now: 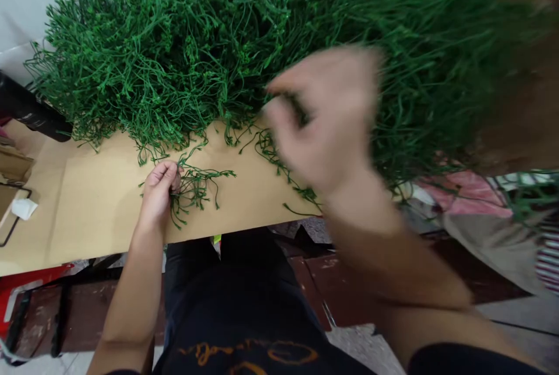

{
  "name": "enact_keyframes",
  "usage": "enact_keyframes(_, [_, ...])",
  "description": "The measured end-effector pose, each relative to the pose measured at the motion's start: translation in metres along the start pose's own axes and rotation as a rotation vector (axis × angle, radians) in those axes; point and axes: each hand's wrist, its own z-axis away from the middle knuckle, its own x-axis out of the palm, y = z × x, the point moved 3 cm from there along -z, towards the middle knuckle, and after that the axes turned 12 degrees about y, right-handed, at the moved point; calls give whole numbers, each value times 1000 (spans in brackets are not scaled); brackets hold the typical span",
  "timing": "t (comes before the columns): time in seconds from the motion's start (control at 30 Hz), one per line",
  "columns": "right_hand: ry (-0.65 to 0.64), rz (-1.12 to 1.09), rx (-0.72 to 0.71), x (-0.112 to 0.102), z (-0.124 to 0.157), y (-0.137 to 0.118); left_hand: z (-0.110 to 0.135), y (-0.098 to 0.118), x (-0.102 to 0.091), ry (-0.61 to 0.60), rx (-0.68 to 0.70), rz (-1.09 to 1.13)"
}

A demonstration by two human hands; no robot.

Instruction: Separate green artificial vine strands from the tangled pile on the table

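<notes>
A big heap of green artificial plant sprigs (209, 37) covers the far part of a tan cardboard sheet (87, 200). My left hand (159, 191) rests on the cardboard with its fingers curled around a small bunch of green sprigs (196, 186). My right hand (325, 116) is raised in front of the heap, blurred by motion, with thumb and fingers pinched on a dark green stem. More sprigs trail off the heap's front edge between the two hands.
A black cylinder (26, 110) lies at the left edge. A small white object (24, 208) sits on a box at far left. Pink and grey cloth (471, 200) lies at right. Dark red floor tiles (323, 276) and my dark-clothed lap show below.
</notes>
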Motion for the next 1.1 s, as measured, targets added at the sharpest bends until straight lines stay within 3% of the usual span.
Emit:
enact_keyframes(0.1, [-229, -175, 58, 74, 33, -29, 1, -1, -1, 3, 43, -52])
enact_keyframes(0.2, [-324, -320, 151, 108, 46, -37, 1, -3, -3, 27, 70, -64])
enact_keyframes(0.5, [-327, -584, 224, 100, 38, -25, -2, -5, 1, 31, 82, -110])
enact_keyframes(0.83, [-423, -566, 268, 106, 34, -22, -1, -7, 0, 41, 74, -89])
enact_keyframes(1.0, [-492, -534, 53, 95, 47, -49, -6, -6, -6, 160, 175, -193])
enact_keyframes(1.1, [-665, -729, -251, 76, 57, -90, -18, -1, -22, 324, 178, -146])
